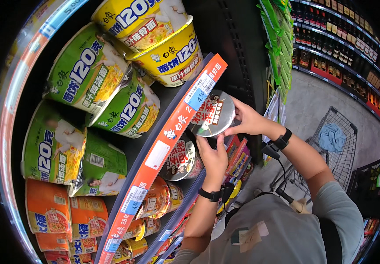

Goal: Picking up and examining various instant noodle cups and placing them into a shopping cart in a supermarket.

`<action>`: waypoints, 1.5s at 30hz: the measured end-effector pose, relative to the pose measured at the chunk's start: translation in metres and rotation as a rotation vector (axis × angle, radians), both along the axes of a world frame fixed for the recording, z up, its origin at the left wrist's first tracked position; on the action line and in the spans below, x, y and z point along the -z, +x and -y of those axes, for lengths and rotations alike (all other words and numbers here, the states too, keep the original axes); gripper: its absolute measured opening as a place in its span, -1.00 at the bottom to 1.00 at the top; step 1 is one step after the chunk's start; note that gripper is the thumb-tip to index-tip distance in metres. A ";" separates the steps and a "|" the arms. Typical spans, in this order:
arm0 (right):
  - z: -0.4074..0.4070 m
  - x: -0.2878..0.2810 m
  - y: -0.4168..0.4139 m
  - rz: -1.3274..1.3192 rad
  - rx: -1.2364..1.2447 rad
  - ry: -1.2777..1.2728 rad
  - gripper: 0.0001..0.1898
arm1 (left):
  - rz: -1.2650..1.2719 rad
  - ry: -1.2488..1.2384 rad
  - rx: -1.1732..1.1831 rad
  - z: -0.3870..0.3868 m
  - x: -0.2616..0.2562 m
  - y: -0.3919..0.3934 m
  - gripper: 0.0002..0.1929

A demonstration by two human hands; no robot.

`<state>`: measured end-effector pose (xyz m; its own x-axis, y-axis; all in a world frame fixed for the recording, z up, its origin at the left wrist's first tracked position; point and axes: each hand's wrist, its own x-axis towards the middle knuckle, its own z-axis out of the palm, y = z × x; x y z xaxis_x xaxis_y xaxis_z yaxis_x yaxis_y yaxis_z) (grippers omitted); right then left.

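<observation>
An instant noodle cup with a silvery printed lid point(214, 114) is between my two hands, beside the front edge of the shelf. My right hand point(251, 117) grips its right side, fingers over the rim and thumb near the lower edge. Against the lower rim are the fingertips of my left hand point(213, 156), and the cup's underside is hidden. Close by on the lower shelf stands a similar dark-lidded cup point(178, 161), partly behind the shelf edge.
An orange shelf strip with price tags point(157, 153) runs diagonally past my hands. Green noodle tubs point(87, 69), yellow tubs point(173, 59) and orange tubs point(46, 208) fill the upper shelf. Behind me stands a wire shopping cart point(346, 165) with a blue cloth point(332, 137). Bottle shelves point(338, 43) line the far side.
</observation>
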<state>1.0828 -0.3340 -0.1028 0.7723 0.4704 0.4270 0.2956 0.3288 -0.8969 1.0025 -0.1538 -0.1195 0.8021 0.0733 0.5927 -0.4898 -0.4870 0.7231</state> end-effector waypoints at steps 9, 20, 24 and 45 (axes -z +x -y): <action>-0.017 0.010 0.021 0.047 0.048 -0.091 0.21 | -0.109 -0.130 0.062 -0.017 0.011 0.025 -0.25; -0.003 0.017 0.022 0.153 0.157 -0.281 0.18 | -0.219 -0.032 -0.027 -0.009 0.014 0.016 -0.41; -0.003 0.022 0.014 0.298 0.301 -0.316 0.18 | -0.242 -0.067 -0.038 -0.004 0.011 0.007 -0.30; 0.101 0.121 -0.470 -0.446 0.393 -0.555 -0.67 | -0.675 0.751 0.739 -0.044 0.138 -0.274 -0.58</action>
